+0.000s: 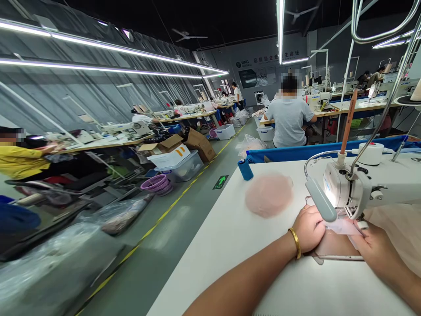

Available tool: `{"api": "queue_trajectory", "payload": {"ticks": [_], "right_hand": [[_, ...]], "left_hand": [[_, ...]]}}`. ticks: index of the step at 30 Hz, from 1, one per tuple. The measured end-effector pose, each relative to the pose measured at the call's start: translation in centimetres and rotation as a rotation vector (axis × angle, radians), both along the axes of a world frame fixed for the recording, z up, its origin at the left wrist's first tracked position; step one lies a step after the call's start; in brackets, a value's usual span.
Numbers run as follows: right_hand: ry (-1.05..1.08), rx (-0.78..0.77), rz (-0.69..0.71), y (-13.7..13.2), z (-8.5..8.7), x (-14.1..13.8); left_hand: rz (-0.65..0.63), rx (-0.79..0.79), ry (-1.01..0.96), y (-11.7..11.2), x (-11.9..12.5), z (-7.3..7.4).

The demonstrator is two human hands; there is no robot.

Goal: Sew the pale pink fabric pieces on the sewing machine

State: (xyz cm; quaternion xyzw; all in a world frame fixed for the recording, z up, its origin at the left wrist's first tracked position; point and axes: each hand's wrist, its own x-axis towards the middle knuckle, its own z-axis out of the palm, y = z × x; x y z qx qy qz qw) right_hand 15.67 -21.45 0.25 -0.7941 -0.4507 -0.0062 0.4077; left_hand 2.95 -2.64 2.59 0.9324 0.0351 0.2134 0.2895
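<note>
My left hand (309, 231), with a gold bracelet on the wrist, lies at the left of the sewing machine head (340, 186). Its fingers are curled at the edge of a whitish sheer fabric strip (342, 227); the fingertips are partly hidden by the grey machine guard (320, 199). On the other side, my right hand (373, 241) pinches the same strip between thumb and fingers, beside the presser foot. Pinkish sheer fabric (397, 226) spreads out to the right, behind that hand. The needle itself cannot be made out.
On the white table (226, 259) lie a round pinkish sheer piece (269, 195) and a blue thread cone (245, 170). A brown pencil (349, 118) stands upright on the machine. Ahead sits a co-worker in a grey shirt (288, 120). Boxes (200, 145) line the aisle at left.
</note>
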Motion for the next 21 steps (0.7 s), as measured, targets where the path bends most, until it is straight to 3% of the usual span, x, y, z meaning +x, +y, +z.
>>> {"api": "queue_trajectory", "payload": {"ticks": [11,21], "right_hand": [[-0.083,0.062,-0.029,0.0,-0.4,0.5],[-0.320,0.058,0.112,-0.1,0.7,0.0]], "left_hand": [[-0.021,0.073,-0.043,0.3,0.0,-0.8],[-0.043,0.136,-0.050,0.5,-0.1,-1.1]]}}
